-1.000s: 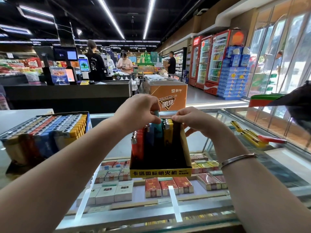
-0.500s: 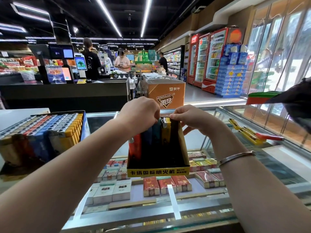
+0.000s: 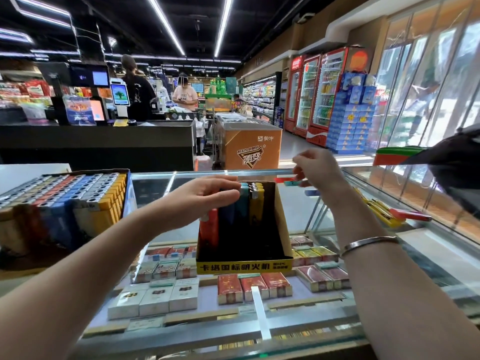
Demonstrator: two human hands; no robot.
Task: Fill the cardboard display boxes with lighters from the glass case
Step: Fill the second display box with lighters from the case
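- The left hand [image 3: 207, 194] rests on the upright lighters [image 3: 241, 203] at the back of the small display box [image 3: 244, 266], fingers curled over their tops and steadying the row. If that hand lets go carelessly, I'd guess the row could topple forward, since most of the box in front of it looks empty.
- The right hand [image 3: 318, 167] hovers beyond the box's far right corner, above a few loose lighters [image 3: 288, 181] lying on the glass case [image 3: 324, 219]. Its fingers are bent, but the blur keeps me from telling whether it has pinched one.
- A fumbled pick there could send a lighter skidding across the smooth glass, maybe off the far edge.
- The box stands on the glass top, cigarette packs [image 3: 254, 287] showing beneath it. It is light cardboard, so a push from either hand might slide it.
- More lighters [image 3: 389, 216], yellow and red, lie well to the right; a reaching forearm could sweep them.
- A full tray of lighters [image 3: 65, 193] stands at the left, near the left elbow; an elbow nudge is the risk there.
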